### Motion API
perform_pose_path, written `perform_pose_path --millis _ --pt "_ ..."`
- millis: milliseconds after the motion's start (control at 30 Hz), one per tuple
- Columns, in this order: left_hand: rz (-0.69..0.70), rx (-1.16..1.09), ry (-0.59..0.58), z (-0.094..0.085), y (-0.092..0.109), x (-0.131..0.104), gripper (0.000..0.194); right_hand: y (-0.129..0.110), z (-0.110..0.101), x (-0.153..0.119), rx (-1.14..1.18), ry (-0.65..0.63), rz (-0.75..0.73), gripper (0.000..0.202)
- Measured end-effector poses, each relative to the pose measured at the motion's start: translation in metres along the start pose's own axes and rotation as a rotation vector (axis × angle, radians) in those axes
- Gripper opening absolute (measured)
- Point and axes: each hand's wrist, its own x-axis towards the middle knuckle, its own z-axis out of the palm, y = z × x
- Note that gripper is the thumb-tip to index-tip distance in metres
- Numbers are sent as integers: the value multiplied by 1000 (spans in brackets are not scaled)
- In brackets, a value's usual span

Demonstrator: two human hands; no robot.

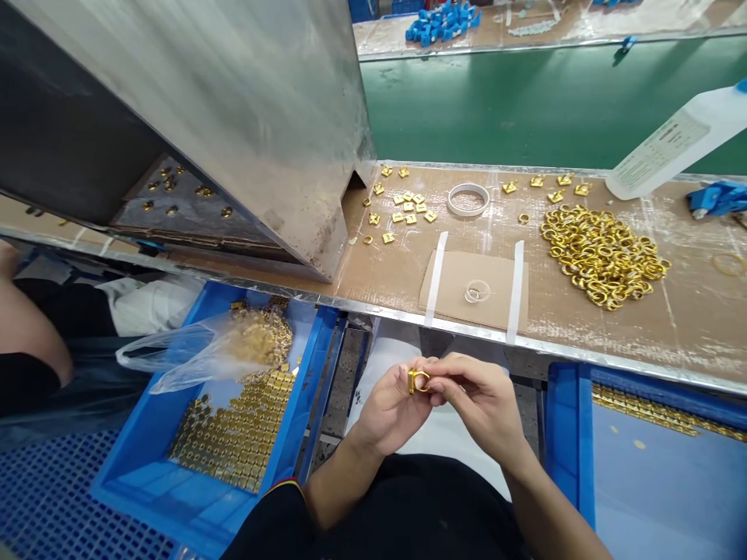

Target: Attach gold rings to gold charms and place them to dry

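Above my lap, my left hand [392,411] pinches a small gold piece [412,381] with a square face and a ring-shaped part. My right hand [482,395] is closed at the ring side of the same piece, its thumb and forefinger pressed together there. On the bench beyond my hands lies a cardboard pad [467,272] held by two white tape strips, with a small clear round dish [477,292] on it. A heap of gold rings [604,253] is to the right of the pad. Several square gold pieces [410,208] lie behind it at the left.
Blue trays of gold pieces stand at lower left [145,486] and lower right [569,435]. A metal hood [262,117] rises at left. A tape roll [468,200] and white bottle [671,148] are on the bench. Another person's arm [35,327] shows at far left.
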Motion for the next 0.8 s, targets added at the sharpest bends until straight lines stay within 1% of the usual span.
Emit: perform_pose_path --millis 67,167,367,533,633,800 --pt "-11 10 -10 -1 -1 0 44 -4 -4 3 2 -49 11 8" --pt "-22 29 -25 0 -1 1 44 -7 -6 6 -40 -69 -12 12" --pt "-21 38 -48 -2 -1 1 45 -8 -3 5 -100 -63 -73 17" --pt "-20 32 -77 -5 -2 0 44 -10 0 4 -103 -63 -145 16" --pt "-31 35 -79 -5 -1 -1 43 -12 1 5 -112 -74 -154 16" --pt "-19 46 -91 -4 2 1 50 -11 4 4 -128 -56 -143 16"
